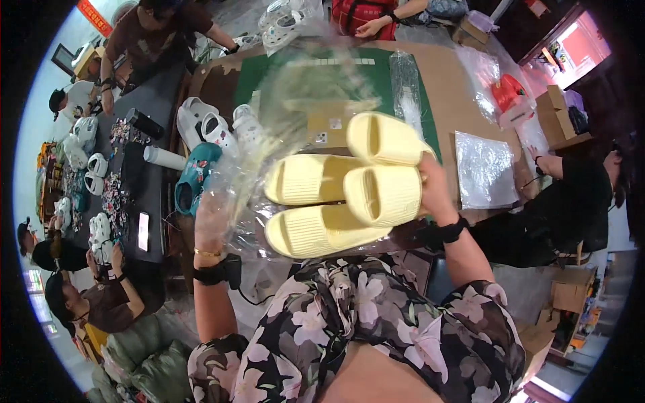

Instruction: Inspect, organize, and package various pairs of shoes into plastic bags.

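Note:
My right hand [435,185] is closed on the heel ends of a pair of pale yellow slide sandals [386,195], one above the other with toes pointing left. Just left of them, two more yellow slides [302,232] lie side by side, ribbed straps up; what supports them is partly hidden. A clear plastic bag [248,195], blurred at its upper part, spreads to the left of the slides. Behind its film is my left hand [213,218], which appears closed on the bag's edge; its fingertips are hard to see.
Teal clogs [197,178] and white clogs [207,126] stand left of the bag. A green mat [309,74] covers part of the table, with a cardboard piece [326,124] on it. Flat plastic bags [485,171] lie at right. Several people work around, one close at right [557,208].

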Motion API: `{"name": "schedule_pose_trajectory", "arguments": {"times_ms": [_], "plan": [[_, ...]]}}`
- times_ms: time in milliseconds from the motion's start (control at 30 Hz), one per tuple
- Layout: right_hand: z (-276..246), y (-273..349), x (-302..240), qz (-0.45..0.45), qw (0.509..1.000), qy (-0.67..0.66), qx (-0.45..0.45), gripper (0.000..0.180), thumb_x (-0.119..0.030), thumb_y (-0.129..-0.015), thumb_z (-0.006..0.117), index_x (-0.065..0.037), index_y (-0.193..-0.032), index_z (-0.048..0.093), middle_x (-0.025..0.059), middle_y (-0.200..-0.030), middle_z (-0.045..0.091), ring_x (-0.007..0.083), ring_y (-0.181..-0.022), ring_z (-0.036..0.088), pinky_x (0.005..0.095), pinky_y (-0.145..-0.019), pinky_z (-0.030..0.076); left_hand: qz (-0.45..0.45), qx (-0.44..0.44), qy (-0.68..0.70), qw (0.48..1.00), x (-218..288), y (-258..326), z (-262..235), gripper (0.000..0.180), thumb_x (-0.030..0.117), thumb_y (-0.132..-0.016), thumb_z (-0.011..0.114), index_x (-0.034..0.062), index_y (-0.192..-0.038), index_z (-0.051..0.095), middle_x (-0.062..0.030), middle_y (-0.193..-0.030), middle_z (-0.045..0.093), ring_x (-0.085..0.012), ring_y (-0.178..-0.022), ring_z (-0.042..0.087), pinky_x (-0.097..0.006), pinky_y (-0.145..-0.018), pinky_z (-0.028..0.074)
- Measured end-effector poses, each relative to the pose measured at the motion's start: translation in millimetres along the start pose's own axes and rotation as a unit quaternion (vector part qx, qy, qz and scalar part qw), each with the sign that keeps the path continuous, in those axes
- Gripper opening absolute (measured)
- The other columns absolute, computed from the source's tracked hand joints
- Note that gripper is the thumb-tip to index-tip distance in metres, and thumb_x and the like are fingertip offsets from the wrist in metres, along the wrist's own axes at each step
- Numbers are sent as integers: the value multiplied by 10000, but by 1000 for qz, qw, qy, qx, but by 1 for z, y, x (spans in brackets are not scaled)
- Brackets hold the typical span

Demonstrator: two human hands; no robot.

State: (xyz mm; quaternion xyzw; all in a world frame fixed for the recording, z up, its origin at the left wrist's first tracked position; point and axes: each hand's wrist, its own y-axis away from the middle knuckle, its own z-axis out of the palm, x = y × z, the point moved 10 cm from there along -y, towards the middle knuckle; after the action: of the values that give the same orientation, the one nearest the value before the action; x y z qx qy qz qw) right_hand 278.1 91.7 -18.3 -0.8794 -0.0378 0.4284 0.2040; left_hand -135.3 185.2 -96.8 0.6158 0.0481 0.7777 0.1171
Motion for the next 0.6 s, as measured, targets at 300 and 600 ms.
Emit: {"name": "schedule_pose_trajectory", "arguments": {"times_ms": [300,600], "plan": [[-77,8,92,137,978,-89,131,395,-24,-823,646,-12,-1211,569,108,-1105,649,175,-966,613,297,-832,480,-179,-9,-104,978,-76,19,-85,155,176,-886,567,43,-823,619,38,-688,563,-66,-523,506,-201,-458,359],[-44,-94,85,36,995,72,62,239,-108,-798,648,14,-997,597,174,-961,628,309,-869,616,362,-761,489,-144,-17,-102,984,-45,53,-52,123,57,-879,551,-7,-894,655,-23,-767,647,-104,-655,601,-231,-574,455]]}}
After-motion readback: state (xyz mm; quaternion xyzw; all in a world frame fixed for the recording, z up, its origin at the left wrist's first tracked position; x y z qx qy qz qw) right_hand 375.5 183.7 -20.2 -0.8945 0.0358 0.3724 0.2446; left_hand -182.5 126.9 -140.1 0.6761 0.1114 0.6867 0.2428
